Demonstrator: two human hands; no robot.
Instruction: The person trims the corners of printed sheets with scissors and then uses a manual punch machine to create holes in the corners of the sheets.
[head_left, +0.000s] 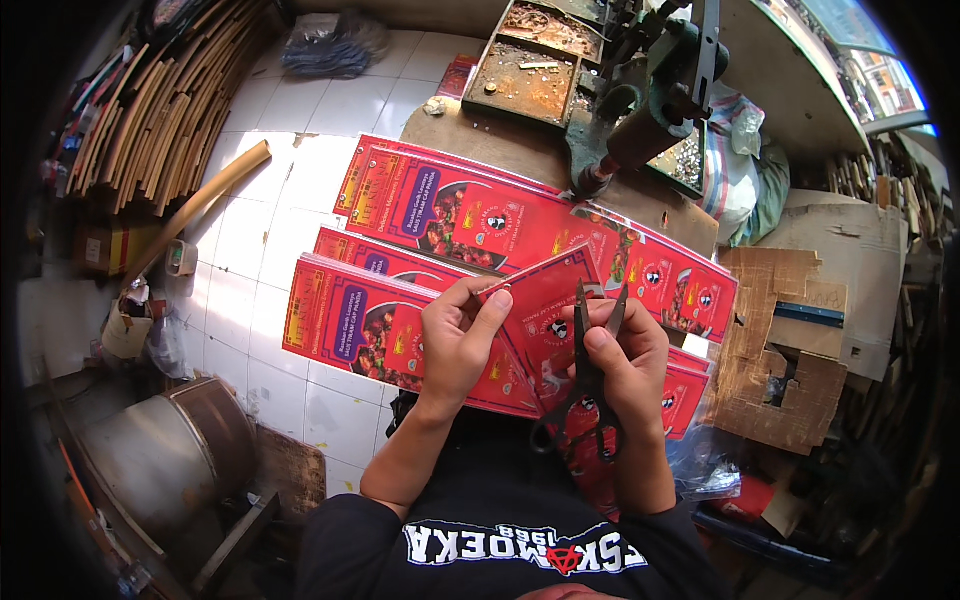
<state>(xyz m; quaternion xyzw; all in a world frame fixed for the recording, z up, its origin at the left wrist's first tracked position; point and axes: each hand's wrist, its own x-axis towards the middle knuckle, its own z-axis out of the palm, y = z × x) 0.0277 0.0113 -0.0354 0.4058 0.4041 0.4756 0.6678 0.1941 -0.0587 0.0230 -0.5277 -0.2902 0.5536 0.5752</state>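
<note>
My left hand [455, 345] pinches a red printed sheet [545, 305] by its upper left corner, thumb on top. A pair of black scissors [590, 375] is in my right hand [635, 365], blades upward and slightly apart, handle loops toward my body. The fingers of that hand partly hide behind the scissors and lie by the sheet's right edge. Beneath both hands lie stacks of similar red printed sheets: a near stack [335, 315] and a far stack [395, 190].
A dark green machine [650, 130] stands at the table's far side, beside a dirty metal tray [520, 85]. Cut cardboard [740, 330] lies at right. A cardboard tube [205, 205] leans at left near stacked boards [165, 110]. A metal drum [150, 460] stands lower left.
</note>
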